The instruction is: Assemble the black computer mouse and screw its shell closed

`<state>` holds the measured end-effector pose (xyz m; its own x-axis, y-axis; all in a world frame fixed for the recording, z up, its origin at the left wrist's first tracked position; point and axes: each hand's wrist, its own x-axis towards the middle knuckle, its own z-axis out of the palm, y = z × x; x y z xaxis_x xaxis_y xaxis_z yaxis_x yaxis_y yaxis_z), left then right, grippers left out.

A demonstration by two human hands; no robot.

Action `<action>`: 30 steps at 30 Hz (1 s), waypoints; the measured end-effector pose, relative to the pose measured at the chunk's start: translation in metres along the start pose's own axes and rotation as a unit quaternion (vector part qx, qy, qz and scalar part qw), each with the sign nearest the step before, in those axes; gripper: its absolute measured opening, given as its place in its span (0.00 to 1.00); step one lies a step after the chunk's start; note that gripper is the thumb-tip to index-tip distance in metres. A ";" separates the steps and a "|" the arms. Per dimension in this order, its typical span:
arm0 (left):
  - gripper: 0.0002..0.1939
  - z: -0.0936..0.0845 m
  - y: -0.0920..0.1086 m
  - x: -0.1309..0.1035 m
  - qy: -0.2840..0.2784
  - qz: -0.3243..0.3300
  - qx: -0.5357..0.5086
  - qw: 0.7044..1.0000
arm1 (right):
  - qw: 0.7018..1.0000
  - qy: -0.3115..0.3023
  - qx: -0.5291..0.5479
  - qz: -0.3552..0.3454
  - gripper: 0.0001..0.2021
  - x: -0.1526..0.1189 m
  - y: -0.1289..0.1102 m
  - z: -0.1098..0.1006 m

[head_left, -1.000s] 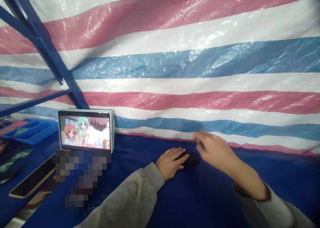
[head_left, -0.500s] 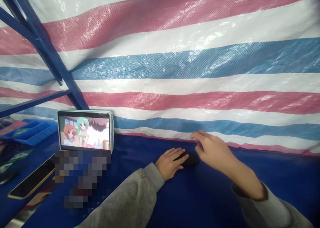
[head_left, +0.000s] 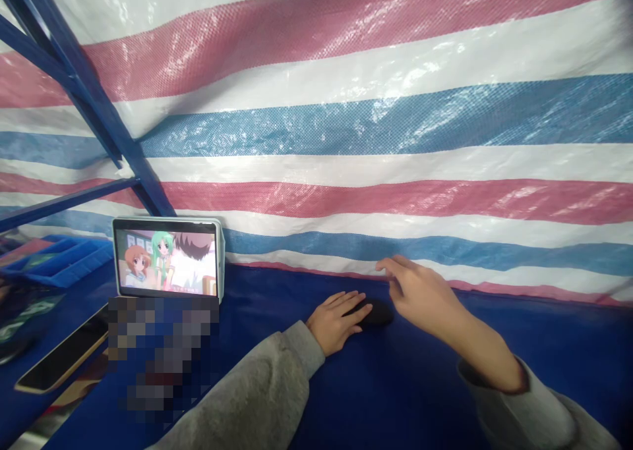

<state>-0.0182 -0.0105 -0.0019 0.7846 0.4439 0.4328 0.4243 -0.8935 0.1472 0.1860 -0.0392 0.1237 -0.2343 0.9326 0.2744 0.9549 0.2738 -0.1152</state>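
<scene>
left hand [head_left: 335, 323]: fingers flat, slightly spread, tips on black mouse [head_left: 380, 313] | right hand [head_left: 428, 298]: half-curled just right of it, any hold hidden | tablet [head_left: 168, 260]: well left of both | risk: mouse slides across tabletop [head_left: 370, 397] if right hand knocks it

Smooth blue tabletop [head_left: 395, 397] here, with a red, white and blue striped woven plastic sheet [head_left: 346, 127] hanging behind it. A flat rectangular tablet in a pale case [head_left: 171, 259] stands on the left, near the sheet, and a slanted blue metal frame [head_left: 109, 114] goes up behind it. Blue plastic compartment tray [head_left: 74, 275] is left of the tablet, flat black phone with a gold edge [head_left: 66, 351] is in front of the tray, and a rounded black mouse [head_left: 380, 313] sits well off to the tablet's right.
</scene>
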 end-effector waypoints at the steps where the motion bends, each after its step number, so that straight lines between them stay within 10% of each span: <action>1: 0.22 -0.001 0.000 0.000 0.000 0.000 0.000 1.000 | 1.000 0.000 -0.001 0.001 0.14 0.000 0.000 0.000; 30: 0.28 0.000 0.000 -0.002 -0.023 -0.038 -0.047 0.998 | 0.984 -0.012 0.178 -0.020 0.13 -0.008 0.005 -0.021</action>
<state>-0.0194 -0.0117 -0.0022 0.7723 0.5113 0.3771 0.4406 -0.8587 0.2619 0.1966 -0.0500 0.1411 -0.2782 0.9239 0.2628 0.8214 0.3706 -0.4336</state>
